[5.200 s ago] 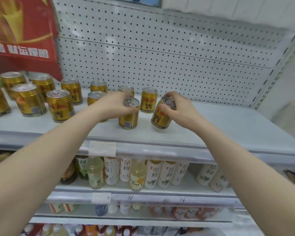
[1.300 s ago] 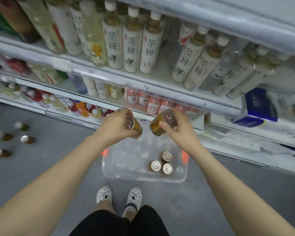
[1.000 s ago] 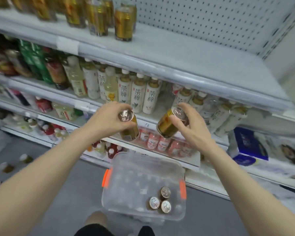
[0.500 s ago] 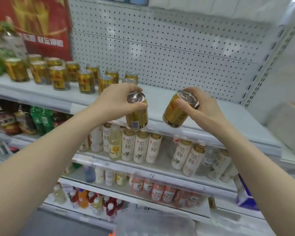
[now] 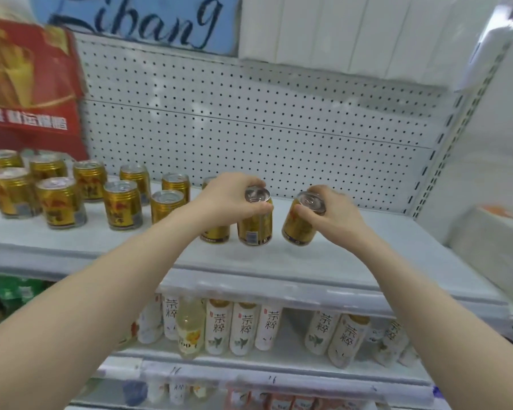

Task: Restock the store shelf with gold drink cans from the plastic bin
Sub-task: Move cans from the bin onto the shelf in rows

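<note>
1. Grip, left: the left hand pinches the upright gold can by its rim from above, thumb and fingertips closed round the top. A top hold leaves the can's sides free, so it can go in tight beside a neighbour.
2. Grip, right: the right hand clamps the tilted gold can by its top in the same way. Its base swings toward the upright one.
3. Location: both held cans are low over the front of the top shelf, at the right end of the standing cans. Whether either base touches the shelf cannot be told.
4. Arrangement: the standing cans run in staggered rows from the left. The bare stretch to the right is judged the fill zone.
5. Stage, as judged: set-down in hand, neither can released.
6. Source: the plastic bin is out of view.
7. Surroundings: a pegboard panel backs the shelf, and tea bottles stand on the tier below.
</note>
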A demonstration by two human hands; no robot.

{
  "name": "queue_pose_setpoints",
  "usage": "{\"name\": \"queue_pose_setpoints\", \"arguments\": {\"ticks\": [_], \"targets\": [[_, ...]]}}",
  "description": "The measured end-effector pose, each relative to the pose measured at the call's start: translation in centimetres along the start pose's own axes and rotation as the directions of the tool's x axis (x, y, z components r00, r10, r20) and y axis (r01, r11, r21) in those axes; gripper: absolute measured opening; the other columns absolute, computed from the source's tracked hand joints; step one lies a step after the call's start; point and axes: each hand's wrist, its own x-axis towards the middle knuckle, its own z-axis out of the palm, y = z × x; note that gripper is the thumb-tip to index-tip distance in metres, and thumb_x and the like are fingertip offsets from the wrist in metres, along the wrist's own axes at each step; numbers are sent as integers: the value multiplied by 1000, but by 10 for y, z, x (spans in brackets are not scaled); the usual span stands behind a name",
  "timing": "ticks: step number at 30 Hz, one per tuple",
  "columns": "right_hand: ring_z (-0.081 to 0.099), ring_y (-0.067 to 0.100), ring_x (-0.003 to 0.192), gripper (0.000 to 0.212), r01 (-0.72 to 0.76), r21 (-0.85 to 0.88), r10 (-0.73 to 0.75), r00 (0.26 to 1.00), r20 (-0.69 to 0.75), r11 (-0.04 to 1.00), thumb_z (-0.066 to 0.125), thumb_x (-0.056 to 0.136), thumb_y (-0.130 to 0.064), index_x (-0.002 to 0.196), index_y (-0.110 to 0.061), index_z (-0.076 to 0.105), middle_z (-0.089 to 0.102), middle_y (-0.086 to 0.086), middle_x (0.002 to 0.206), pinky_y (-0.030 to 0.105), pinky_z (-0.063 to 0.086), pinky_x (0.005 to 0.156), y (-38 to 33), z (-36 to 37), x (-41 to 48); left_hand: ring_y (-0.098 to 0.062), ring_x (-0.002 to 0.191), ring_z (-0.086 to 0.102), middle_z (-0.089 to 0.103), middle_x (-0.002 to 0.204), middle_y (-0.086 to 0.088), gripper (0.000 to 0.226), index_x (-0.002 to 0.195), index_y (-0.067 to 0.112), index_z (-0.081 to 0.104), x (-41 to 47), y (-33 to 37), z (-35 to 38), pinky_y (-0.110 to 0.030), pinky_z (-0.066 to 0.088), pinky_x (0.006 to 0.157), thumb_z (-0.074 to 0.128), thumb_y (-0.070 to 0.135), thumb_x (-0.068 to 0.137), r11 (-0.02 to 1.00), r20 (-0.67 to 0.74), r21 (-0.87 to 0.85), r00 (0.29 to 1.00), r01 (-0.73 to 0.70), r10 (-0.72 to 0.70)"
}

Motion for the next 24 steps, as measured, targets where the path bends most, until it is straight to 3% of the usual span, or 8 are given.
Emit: {"name": "queue_pose_setpoints", "arguments": {"ticks": [4,11,16,21,24], "targets": [[49,17,96,47,-49,-6,49,999,-2,999,60,86,-49,124,-22,54,60,2,108,26,36,75,11,11,12,-17,107,57,60,128,1,59,133,21,53,50,-14,8,-27,48,80,64,49,82,998,107,65,994,-3,-4],[55,20,102,48,-77,-6,77,997,17,997,56,83,-54,120,-24,54,63,-2,110,33,47,79,23,22,28,-21,104,58,62,121,-3,54,125,16,58,106,-44,34,-31,50,80,62,49,82,985,197,170,979,27,-61],[56,19,100,49,-93,-16,93,995,43,996,55,82,-55,119,-22,56,62,-2,109,33,48,80,26,30,44,-23,104,58,63,119,-4,56,127,16,57,121,-56,50,-30,48,78,62,50,83,981,205,192,977,17,-57],[48,19,105,47,-83,-66,89,993,79,994,57,87,-50,124,-20,54,51,1,112,29,38,82,31,41,60,-25,109,56,60,124,-6,57,131,15,54,128,-62,54,-35,47,85,61,48,85,975,195,219,980,-20,-24],[49,23,104,41,-85,-81,93,991,101,993,57,88,-47,120,-20,56,49,2,109,33,42,86,32,47,70,-26,106,56,60,120,-7,57,130,17,55,129,-65,52,-35,47,82,61,50,84,967,183,253,983,-41,-6]]}}
